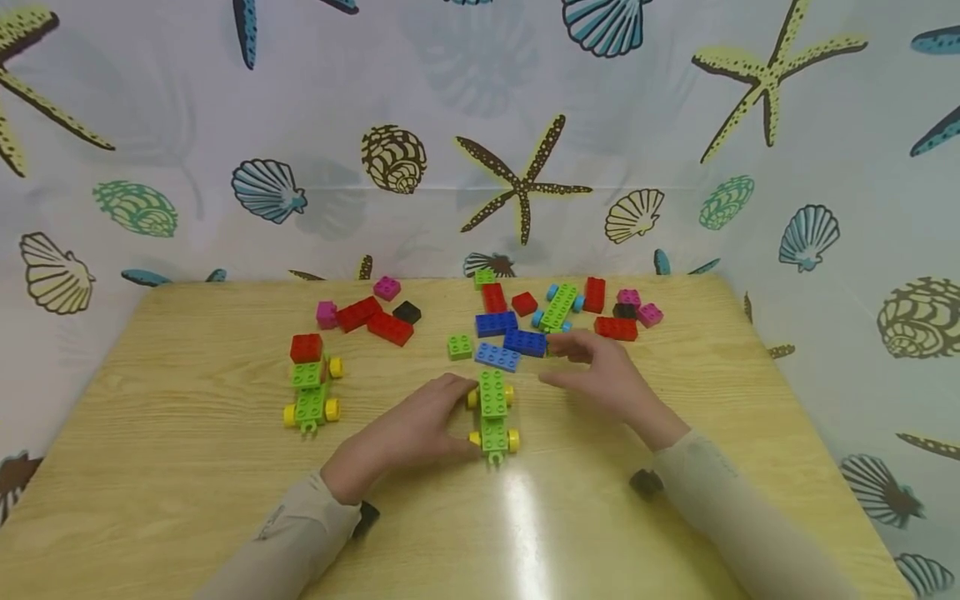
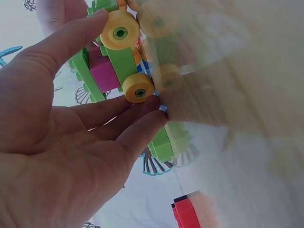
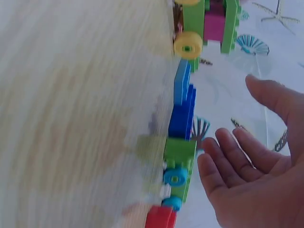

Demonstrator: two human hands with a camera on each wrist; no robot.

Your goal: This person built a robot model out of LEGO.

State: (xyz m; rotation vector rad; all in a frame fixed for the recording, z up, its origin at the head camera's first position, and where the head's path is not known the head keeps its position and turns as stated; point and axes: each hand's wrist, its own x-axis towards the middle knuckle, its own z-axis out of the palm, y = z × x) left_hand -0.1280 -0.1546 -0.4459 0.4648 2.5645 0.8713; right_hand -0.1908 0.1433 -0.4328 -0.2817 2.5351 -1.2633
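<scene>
My left hand holds a green toy-brick car with yellow wheels on the table, its thumb and fingertips against the wheels. In the left wrist view a magenta brick shows sandwiched between the car's green base and a green top brick. To the right, my right hand hovers with fingers loosely bent and nothing in them. Closest to it are a dark blue brick and a green wheeled base with blue wheels. A light blue brick lies just beyond the held car.
Another green car with yellow wheels stands at left, a red brick on its far end. Several red, magenta and black bricks lie along the back, including a red brick at right. A patterned curtain hangs behind the table.
</scene>
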